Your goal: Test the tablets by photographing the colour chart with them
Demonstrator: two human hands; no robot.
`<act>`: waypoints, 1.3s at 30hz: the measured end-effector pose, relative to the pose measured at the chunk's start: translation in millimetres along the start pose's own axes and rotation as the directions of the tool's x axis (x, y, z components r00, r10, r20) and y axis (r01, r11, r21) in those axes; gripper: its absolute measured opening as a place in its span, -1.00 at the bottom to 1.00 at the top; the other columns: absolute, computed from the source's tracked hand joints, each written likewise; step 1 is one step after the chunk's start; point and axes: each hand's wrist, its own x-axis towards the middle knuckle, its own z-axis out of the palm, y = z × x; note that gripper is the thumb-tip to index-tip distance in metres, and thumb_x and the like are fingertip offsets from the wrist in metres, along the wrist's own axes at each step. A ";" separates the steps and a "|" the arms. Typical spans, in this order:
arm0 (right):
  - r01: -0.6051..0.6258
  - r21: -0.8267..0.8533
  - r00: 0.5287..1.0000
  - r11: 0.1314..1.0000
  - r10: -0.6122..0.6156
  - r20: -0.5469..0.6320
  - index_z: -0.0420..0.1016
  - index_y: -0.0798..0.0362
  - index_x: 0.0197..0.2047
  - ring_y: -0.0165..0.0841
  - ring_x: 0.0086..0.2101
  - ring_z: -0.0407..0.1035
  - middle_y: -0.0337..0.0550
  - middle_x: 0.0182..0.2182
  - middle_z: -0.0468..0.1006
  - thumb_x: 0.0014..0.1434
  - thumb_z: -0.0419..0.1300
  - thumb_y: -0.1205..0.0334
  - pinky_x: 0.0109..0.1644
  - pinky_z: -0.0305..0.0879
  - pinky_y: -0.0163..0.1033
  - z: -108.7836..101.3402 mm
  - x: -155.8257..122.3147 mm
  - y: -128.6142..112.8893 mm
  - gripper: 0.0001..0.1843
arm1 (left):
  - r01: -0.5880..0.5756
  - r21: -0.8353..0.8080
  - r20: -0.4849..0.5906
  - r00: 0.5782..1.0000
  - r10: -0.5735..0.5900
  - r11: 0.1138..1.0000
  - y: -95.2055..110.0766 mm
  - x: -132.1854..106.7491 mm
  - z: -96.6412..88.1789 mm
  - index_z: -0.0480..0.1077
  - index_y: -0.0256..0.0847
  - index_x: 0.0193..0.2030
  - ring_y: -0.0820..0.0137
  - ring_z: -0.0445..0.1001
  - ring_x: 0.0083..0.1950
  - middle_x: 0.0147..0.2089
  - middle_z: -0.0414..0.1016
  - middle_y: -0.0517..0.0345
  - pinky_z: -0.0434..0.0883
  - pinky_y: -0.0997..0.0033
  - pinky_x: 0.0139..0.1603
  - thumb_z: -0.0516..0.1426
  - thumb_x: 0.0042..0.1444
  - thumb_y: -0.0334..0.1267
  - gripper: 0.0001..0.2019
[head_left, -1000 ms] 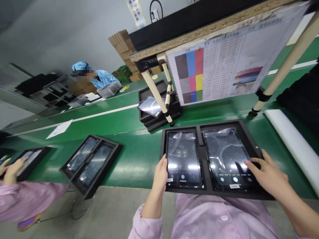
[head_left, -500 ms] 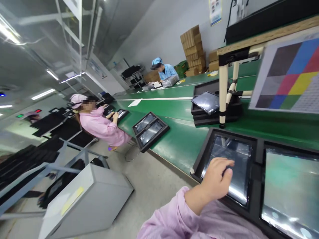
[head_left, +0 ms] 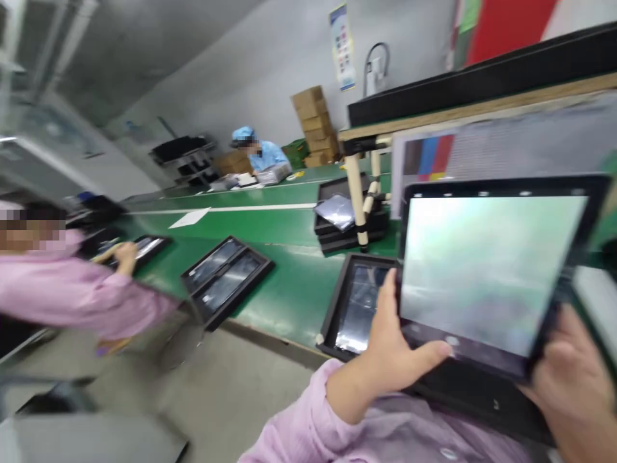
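Observation:
A flat display panel (head_left: 486,270) with a black border and a pale glossy face is raised and tilted toward me, between both hands. My left hand (head_left: 385,341) grips its lower left corner, fingers along the left edge and thumb on the bottom border. At the lower right edge is my right hand (head_left: 573,379), closed on the panel and blurred. Behind my left hand lies a black foam tray (head_left: 332,302) with a dark panel (head_left: 364,299) in one compartment. The raised panel hides much of the tray.
Another black tray (head_left: 225,290) with two panels sits farther left on the green bench (head_left: 289,296). A stack of trays (head_left: 328,241) stands by a shelf post (head_left: 355,199). A co-worker in pink (head_left: 87,283) works at left; another in blue (head_left: 265,157) sits beyond.
The display panel has come up out of the tray's right compartment. My right hand has come into view on it, and my left hand has moved onto its corner. The view has turned right.

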 end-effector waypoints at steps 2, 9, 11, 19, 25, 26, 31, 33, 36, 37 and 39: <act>0.007 0.226 0.999 0.974 0.003 -0.043 0.21 -0.15 0.41 0.00 0.03 0.49 0.09 0.08 0.54 0.34 -0.37 -0.39 0.02 0.52 0.20 9.0 14.3 -5.6 -0.17 | -0.029 0.090 -0.069 0.997 0.035 0.996 0.7 0.4 -3.0 -0.14 -0.22 0.54 -0.11 0.02 0.54 0.54 0.00 -0.31 0.03 -0.11 0.52 0.40 -0.03 0.00 0.13; -0.030 0.385 0.998 0.923 0.004 0.069 0.57 -0.08 0.03 -0.07 0.11 0.44 0.01 -0.16 0.64 0.31 -0.24 -0.47 0.20 0.43 0.12 14.3 43.4 -11.6 -0.19 | -0.004 0.418 -0.227 0.968 0.109 0.908 -1.7 2.1 4.2 -0.21 -0.22 0.52 -0.20 -0.02 0.54 0.50 0.00 -0.40 0.16 -0.22 0.43 0.43 -0.15 -0.09 0.21; -0.025 0.376 0.997 0.926 -0.002 0.073 0.57 -0.07 0.03 -0.09 0.13 0.43 0.02 -0.14 0.64 0.31 -0.26 -0.48 0.20 0.43 0.12 14.4 42.8 -13.3 -0.18 | -0.009 0.460 -0.234 0.963 0.131 0.888 -1.3 2.5 7.4 -0.23 -0.23 0.52 -0.21 0.00 0.52 0.49 -0.01 -0.42 0.21 -0.22 0.40 0.43 -0.15 -0.07 0.23; -0.026 0.381 0.997 0.924 -0.003 0.074 0.60 -0.07 0.00 -0.13 0.20 0.36 0.00 -0.08 0.62 0.27 -0.22 -0.52 0.23 0.39 0.11 14.7 42.8 -14.3 -0.16 | -0.022 0.500 -0.259 0.950 0.174 0.866 -4.2 3.7 14.5 -0.28 -0.24 0.51 -0.23 0.09 0.49 0.47 0.00 -0.46 0.29 -0.25 0.34 0.42 -0.11 -0.03 0.22; -0.047 0.435 0.994 0.899 -0.001 0.110 0.59 -0.08 -0.01 -0.11 0.17 0.39 -0.02 -0.11 0.64 0.26 -0.19 -0.52 0.24 0.39 0.13 13.6 41.1 -4.6 -0.18 | -0.004 0.490 -0.278 0.947 0.161 0.872 -3.9 3.3 16.4 -0.28 -0.23 0.52 -0.26 0.04 0.50 0.48 -0.03 -0.47 0.29 -0.30 0.32 0.43 -0.17 0.09 0.29; -0.048 0.444 0.994 0.895 -0.002 0.113 0.59 -0.07 0.00 -0.11 0.17 0.39 -0.02 -0.11 0.64 0.27 -0.19 -0.52 0.24 0.39 0.13 14.0 41.0 -4.3 -0.18 | -0.004 0.492 -0.282 0.945 0.164 0.871 -3.8 3.0 16.9 -0.27 -0.23 0.52 -0.26 0.03 0.50 0.48 -0.03 -0.46 0.28 -0.31 0.33 0.42 -0.17 0.12 0.29; -0.061 0.500 0.992 0.864 -0.003 0.125 0.58 -0.06 0.02 -0.10 0.14 0.42 -0.05 -0.12 0.64 0.26 -0.14 -0.53 0.21 0.42 0.10 16.5 41.2 -4.2 -0.18 | -0.033 0.470 -0.278 0.943 0.183 0.882 -5.6 1.5 14.5 -0.21 -0.31 0.52 -0.21 0.08 0.50 0.46 0.04 -0.48 0.24 -0.26 0.37 0.33 -0.05 0.23 0.20; -0.064 0.518 0.992 0.853 -0.001 0.125 0.57 -0.04 0.05 -0.09 0.10 0.45 -0.05 -0.12 0.64 0.26 -0.15 -0.53 0.18 0.45 0.09 17.4 39.1 -4.2 -0.17 | -0.092 0.332 -0.266 0.946 0.186 0.939 -8.0 3.1 8.2 -0.09 -0.32 0.49 -0.10 0.20 0.45 0.42 0.16 -0.45 0.26 -0.14 0.38 0.23 0.09 0.24 0.02; -0.059 0.534 0.991 0.843 -0.016 0.135 0.51 -0.04 0.16 -0.09 0.11 0.45 -0.04 -0.01 0.61 0.31 -0.15 -0.48 0.16 0.47 0.08 18.5 31.6 -9.5 -0.20 | -0.087 -0.101 -0.312 0.949 0.051 0.991 -11.1 9.7 -5.7 0.20 -0.18 0.38 0.10 0.46 0.27 0.28 0.42 -0.24 0.41 0.11 0.26 0.09 0.23 0.27 -0.26; -0.050 0.532 0.990 0.845 -0.029 0.139 0.46 -0.05 0.23 -0.11 0.15 0.40 -0.05 0.08 0.56 0.33 -0.13 -0.45 0.19 0.45 0.07 18.3 28.6 -13.7 -0.22 | -0.040 -0.256 -0.319 0.947 -0.045 0.966 -11.6 12.6 -10.1 0.28 -0.11 0.34 0.15 0.51 0.21 0.24 0.47 -0.16 0.46 0.17 0.21 0.10 0.21 0.29 -0.30; -0.009 0.515 0.988 0.857 -0.073 0.140 0.25 -0.12 0.41 -0.15 0.28 0.23 -0.13 0.30 0.34 0.37 -0.11 -0.38 0.30 0.35 0.04 16.2 23.9 -25.1 -0.25 | 0.076 -0.489 -0.273 0.933 -0.235 0.869 -12.4 17.8 -16.5 0.39 0.03 0.26 0.18 0.55 0.16 0.20 0.54 0.02 0.50 0.22 0.14 0.22 0.11 0.28 -0.35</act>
